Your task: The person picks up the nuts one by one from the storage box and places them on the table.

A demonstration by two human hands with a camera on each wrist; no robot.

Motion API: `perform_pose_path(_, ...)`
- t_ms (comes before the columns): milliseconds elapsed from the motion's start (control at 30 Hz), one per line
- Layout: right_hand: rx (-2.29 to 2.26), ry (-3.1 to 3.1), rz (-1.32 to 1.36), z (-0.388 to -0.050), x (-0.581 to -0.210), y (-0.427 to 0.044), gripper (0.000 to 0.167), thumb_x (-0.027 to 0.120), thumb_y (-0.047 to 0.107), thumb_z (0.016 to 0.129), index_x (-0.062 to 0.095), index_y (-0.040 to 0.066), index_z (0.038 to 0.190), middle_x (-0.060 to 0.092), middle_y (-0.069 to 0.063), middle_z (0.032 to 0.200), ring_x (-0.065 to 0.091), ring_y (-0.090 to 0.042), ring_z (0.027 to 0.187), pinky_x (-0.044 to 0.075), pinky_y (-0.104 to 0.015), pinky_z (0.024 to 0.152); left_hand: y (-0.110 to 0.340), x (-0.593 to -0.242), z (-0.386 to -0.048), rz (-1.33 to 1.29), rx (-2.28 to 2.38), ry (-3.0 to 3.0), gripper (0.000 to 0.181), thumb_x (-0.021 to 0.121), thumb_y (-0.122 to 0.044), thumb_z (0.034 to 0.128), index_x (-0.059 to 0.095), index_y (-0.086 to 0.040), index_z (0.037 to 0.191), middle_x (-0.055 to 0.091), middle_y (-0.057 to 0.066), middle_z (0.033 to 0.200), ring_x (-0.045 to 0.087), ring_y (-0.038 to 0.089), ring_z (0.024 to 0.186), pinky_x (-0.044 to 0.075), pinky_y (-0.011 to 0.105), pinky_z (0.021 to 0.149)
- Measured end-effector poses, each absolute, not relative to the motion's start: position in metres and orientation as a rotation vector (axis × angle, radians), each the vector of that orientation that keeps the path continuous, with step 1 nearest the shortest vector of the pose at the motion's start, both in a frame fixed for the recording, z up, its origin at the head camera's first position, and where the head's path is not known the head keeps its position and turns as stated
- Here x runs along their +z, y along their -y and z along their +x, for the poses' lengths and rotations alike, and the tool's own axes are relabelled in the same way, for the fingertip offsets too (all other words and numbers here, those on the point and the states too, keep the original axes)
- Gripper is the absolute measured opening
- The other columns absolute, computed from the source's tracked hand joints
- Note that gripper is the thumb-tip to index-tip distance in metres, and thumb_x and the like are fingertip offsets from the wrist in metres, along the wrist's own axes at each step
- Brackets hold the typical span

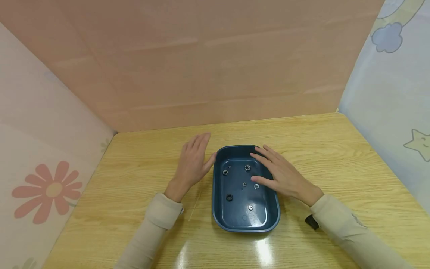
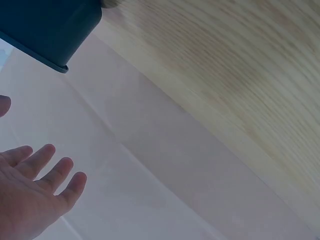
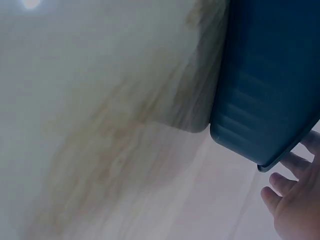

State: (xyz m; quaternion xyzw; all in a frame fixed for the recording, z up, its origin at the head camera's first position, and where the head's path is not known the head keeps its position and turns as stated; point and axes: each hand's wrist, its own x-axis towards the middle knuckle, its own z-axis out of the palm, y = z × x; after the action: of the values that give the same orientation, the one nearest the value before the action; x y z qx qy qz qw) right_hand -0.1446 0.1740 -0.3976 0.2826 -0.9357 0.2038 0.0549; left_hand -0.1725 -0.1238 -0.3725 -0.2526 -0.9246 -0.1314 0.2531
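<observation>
A dark blue tray (image 1: 217,213) stands on the table with several small metal nuts spread over its floor. Among them are a black nut (image 1: 229,197) at the left, a silver nut (image 1: 247,168) towards the far end and another silver nut (image 1: 250,207) nearer me. My left hand (image 1: 193,160) is beside the tray's left rim, fingers extended, thumb close to the rim; whether it touches cannot be told. Over the right rim reaches my right hand (image 1: 282,172), fingers spread and holding nothing. The right wrist view shows its fingers by the tray's outer wall (image 3: 265,85).
The wood-grain table (image 1: 322,149) ends at a pinkish-brown covered wall (image 1: 215,74). Patterned side panels stand left (image 1: 53,112) and right (image 1: 386,112). A thin pale strand (image 1: 195,205) lies left of the tray. A small black object (image 1: 311,222) sits at the right sleeve cuff.
</observation>
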Motion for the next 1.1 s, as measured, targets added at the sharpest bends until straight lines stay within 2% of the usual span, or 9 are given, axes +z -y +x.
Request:
perform_pose_path(300,0.666,2.886,0.847,-0.143,-0.401,-0.172,0.069,0.061,0.055,0.092,0.046,0.018,0.149,0.034,-0.011,0.160,0.020,-0.041,0.151,0.024,-0.063,0.117,0.118,-0.374,-0.171,-0.712,-0.348,2.517,0.060,0.066,-0.029,0.0946,0.045,-0.004,0.145,0.056,0.013,0.140,0.053,0.034,0.127,0.047,0.054,0.101)
perform_pose_path(667,0.625,2.925,0.843,-0.142,-0.402,-0.170,0.071,0.059,0.058,0.093,0.046,0.017,0.149,0.032,-0.011,0.162,0.018,-0.040,0.152,0.024,-0.062,0.117,0.110,-0.374,-0.167,-0.730,-0.327,2.560,0.061,0.065,-0.032,0.0951,0.044,-0.007,0.147,0.056,0.011,0.143,0.053,0.035,0.130,0.044,0.053,0.106)
perform_pose_path(1100,0.614,2.938,0.835,-0.141,-0.402,-0.169,0.068,0.056,0.054,0.095,0.046,0.013,0.148,0.030,-0.014,0.162,0.018,-0.039,0.152,0.024,-0.061,0.119,0.100,-0.377,-0.166,-0.753,-0.267,2.593,0.059,0.066,-0.034,0.0942,0.048,-0.010,0.144,0.063,0.010,0.132,0.056,0.030,0.124,0.045,0.049,0.107)
